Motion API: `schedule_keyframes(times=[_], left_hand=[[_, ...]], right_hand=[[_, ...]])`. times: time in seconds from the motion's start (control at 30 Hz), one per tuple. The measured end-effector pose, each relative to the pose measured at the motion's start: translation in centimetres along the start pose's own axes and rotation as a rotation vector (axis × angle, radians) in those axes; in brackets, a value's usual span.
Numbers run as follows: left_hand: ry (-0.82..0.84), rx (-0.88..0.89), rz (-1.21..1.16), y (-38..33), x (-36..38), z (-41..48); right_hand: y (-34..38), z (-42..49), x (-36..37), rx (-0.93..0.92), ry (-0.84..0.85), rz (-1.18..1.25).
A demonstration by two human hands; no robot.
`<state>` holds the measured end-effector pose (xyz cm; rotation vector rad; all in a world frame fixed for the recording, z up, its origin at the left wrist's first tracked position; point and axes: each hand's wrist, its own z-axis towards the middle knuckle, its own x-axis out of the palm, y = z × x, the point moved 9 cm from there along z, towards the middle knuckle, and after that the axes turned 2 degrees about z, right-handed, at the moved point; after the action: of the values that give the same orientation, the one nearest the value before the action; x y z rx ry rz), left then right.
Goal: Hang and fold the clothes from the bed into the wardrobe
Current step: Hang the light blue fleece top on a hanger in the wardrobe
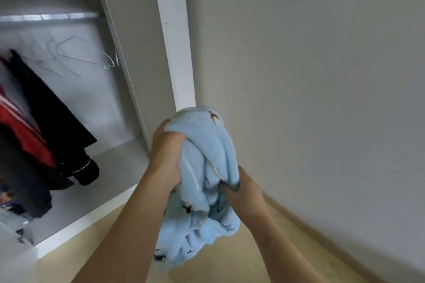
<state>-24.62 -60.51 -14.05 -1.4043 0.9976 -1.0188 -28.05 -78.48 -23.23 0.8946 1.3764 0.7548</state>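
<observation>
A fluffy pale-blue garment with small dark prints hangs bunched in mid-air, its top gripped by the left hand and its middle folds by the right hand, just right of the open wardrobe, where bare wire hangers hang beside dark and red clothes, with plain wall to the right

I'm in a bedroom at home: open white wardrobe, rail with wire hangers, dark clothes hanging, wood floor.
</observation>
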Motion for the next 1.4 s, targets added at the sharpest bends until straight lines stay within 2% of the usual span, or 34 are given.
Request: schedule_keyframes(times=[0.13, 0.27, 0.4, 0.47, 0.6, 0.7, 0.77, 0.87, 0.97, 1.1, 1.2, 1.27, 1.4], left_hand=[[-0.166, 0.109, 0.116, -1.4, -6.2, 1.9], [-0.3, 0.259, 0.492, -3.0, -12.4, 3.4], [-0.501, 0.279, 0.873, -3.2, -17.9, 5.9], [-0.549, 0.278, 1.011, -3.2, -19.1, 7.7], [-0.615, 0.157, 1.249, -3.0, -20.9, 11.9], [-0.561, -0.031, 1.359, -1.8, -22.5, 15.0], [-0.547, -0.148, 1.361, -0.4, -23.7, 16.7], [-0.623, -0.281, 1.338, 1.3, -25.9, 17.4], [-0.639, -0.339, 1.124, 3.0, -27.3, 18.2], [-0.712, -0.324, 0.327, 4.7, -28.2, 19.9], [-0.776, -0.373, -0.099, 5.6, -28.2, 21.4], [-0.775, -0.401, -0.264, 5.3, -28.4, 23.0], [-0.643, -0.369, -0.395, 3.7, -29.8, 27.9]], right_hand=[[2.1, 3.0, 2.8, -0.022, -0.029, 0.122], [5.3, 6.1, 4.9, -0.076, -0.122, 0.285], [8.3, 10.3, 8.5, -0.123, -0.06, 0.392], [9.4, 12.7, 10.0, -0.142, -0.027, 0.404], [11.8, 17.6, 13.0, -0.172, 0.052, 0.387], [13.2, 20.6, 14.7, -0.197, 0.099, 0.419], [14.4, 22.8, 15.9, -0.236, 0.139, 0.433], [15.6, 25.7, 18.0, -0.245, 0.19, 0.451], [16.2, 27.4, 19.9, -0.244, 0.226, 0.457], [17.3, 29.2, 22.4, -0.24, 0.285, 0.472], [18.8, 30.9, 24.4, -0.254, 0.311, 0.445], [20.0, 32.2, 25.6, -0.261, 0.312, 0.439], [21.9, 35.4, 29.2, -0.234, 0.3, 0.399]])
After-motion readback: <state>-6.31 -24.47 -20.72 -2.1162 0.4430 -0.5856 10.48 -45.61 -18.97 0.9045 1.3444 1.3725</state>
